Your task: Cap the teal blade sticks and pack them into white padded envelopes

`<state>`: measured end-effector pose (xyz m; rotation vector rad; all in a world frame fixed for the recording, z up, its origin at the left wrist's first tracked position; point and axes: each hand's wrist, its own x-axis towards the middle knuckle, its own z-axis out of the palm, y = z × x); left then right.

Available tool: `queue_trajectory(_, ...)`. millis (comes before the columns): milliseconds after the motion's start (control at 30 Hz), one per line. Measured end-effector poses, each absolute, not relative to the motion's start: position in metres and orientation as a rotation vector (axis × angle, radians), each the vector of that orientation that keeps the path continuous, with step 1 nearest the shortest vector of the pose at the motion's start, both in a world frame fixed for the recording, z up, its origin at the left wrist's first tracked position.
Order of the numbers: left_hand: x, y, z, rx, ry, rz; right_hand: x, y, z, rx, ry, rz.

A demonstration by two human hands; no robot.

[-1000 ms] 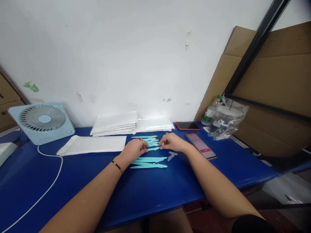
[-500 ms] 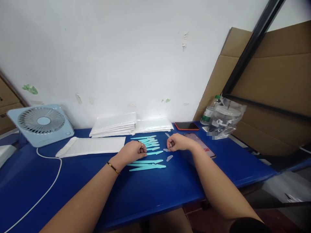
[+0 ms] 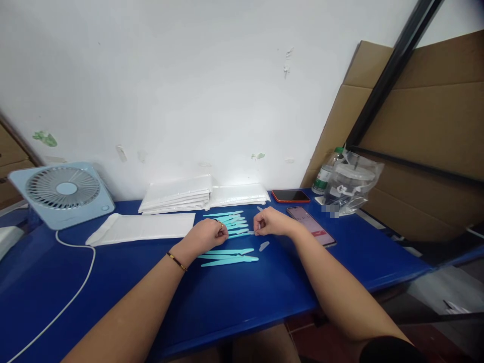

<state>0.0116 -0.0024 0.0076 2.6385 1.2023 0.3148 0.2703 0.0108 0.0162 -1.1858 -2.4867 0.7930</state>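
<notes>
Several turquoise eyebrow razors (image 3: 229, 260) lie on the blue table, one group beyond my hands and another nearer to me. My left hand (image 3: 208, 235) is closed on the handle of one razor, whose blade end points right. Between the fingertips of my right hand (image 3: 270, 222) is a small clear blade cap (image 3: 251, 233), at that razor's blade end; whether it is over the blade I cannot tell. A loose clear cap (image 3: 263, 246) lies just in front of my right hand, and another (image 3: 259, 208) shows partly behind it.
White padded mailers (image 3: 177, 194) are stacked against the wall, and a single mailer (image 3: 145, 228) lies left of my hands. A blue fan (image 3: 68, 189) with a cable stands left. Two phones (image 3: 291, 196), a bottle (image 3: 324, 176) and a bagged cup (image 3: 351, 181) are at the right.
My right hand has moved slightly left with the cap, bringing it to the razor's blade end. My left hand stays almost in place. The nearer phone's screen has brightened.
</notes>
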Motion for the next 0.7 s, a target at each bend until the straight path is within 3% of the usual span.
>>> queue_trajectory(367,0.008,-0.005,0.015,2.541,1.374,0.488,0.272,0.009,0.024,-1.175,-2.412,0.722)
queue_trajectory(567,0.005,-0.014,0.023,2.283,1.069,0.198,0.288,0.002,0.036,-1.187,-2.652,1.034)
queue_trajectory(700,0.007,-0.011,0.016,2.283,1.131,0.222,0.277,0.004,0.028,-1.222,-2.636,1.042)
